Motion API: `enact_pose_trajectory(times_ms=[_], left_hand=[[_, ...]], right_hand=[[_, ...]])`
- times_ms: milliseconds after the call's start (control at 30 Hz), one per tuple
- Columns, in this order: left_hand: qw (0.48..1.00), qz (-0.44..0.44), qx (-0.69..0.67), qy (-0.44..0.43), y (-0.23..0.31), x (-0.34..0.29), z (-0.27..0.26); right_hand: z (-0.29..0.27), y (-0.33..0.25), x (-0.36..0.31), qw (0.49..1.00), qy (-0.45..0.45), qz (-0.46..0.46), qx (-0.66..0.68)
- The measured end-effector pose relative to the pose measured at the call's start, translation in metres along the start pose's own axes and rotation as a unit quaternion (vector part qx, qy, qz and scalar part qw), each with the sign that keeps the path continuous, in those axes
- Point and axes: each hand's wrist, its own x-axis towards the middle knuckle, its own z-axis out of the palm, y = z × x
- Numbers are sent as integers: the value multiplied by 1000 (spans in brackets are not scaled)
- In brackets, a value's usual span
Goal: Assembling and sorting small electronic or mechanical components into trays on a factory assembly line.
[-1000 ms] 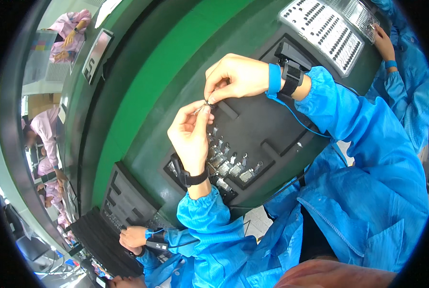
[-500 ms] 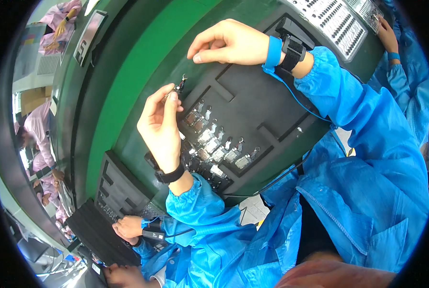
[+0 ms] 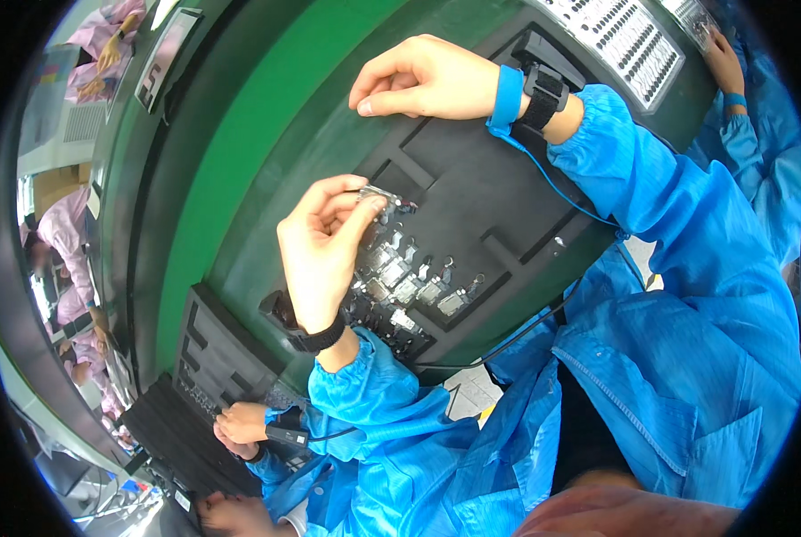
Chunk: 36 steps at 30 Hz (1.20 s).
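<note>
Above the near-left part of a black foam tray (image 3: 472,170), a small metal part (image 3: 389,197) is held by the left hand (image 3: 322,246). The grip of this hand is pinched on the part between thumb and index finger, the other fingers being folded behind. Half a second ago the part was held farther to the left, with its dark end raised; now it has been brought over the tray and turned to point rightward, close to the rows of silver and black pieces (image 3: 405,288) laid there. Whether the tray is touched by it cannot be told.

The right hand (image 3: 429,79) is poised apart, beyond the far edge of the tray. A second ago the part was being fingered by both hands; the contact has since been broken, so support is apparently given by the left hand alone. The right fingers are curled toward the thumb and nothing is seen between them, though whether the tips are pressed together cannot be made out.

The tray is carried by a green tabletop (image 3: 279,179). Beside it, a white tray (image 3: 617,40) is filled with rows of small dark pieces. A blue strap (image 3: 508,96) is worn on the right wrist.
</note>
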Motion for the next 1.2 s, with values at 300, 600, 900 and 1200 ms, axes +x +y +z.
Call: enact_pose_trajectory(times_ms=[300, 600, 900, 1200], left_hand=[[995, -13, 98, 11, 6, -3, 13], [991, -7, 125, 38, 4, -1, 34], [878, 170, 416, 166, 8, -5, 44], [883, 131, 446, 61, 11, -9, 38]], right_hand=[[4, 2, 3, 999, 4, -22, -24], [6, 6, 3, 999, 1, -35, -19], [3, 7, 0, 999, 6, -28, -26], [5, 4, 4, 999, 3, -31, -20]])
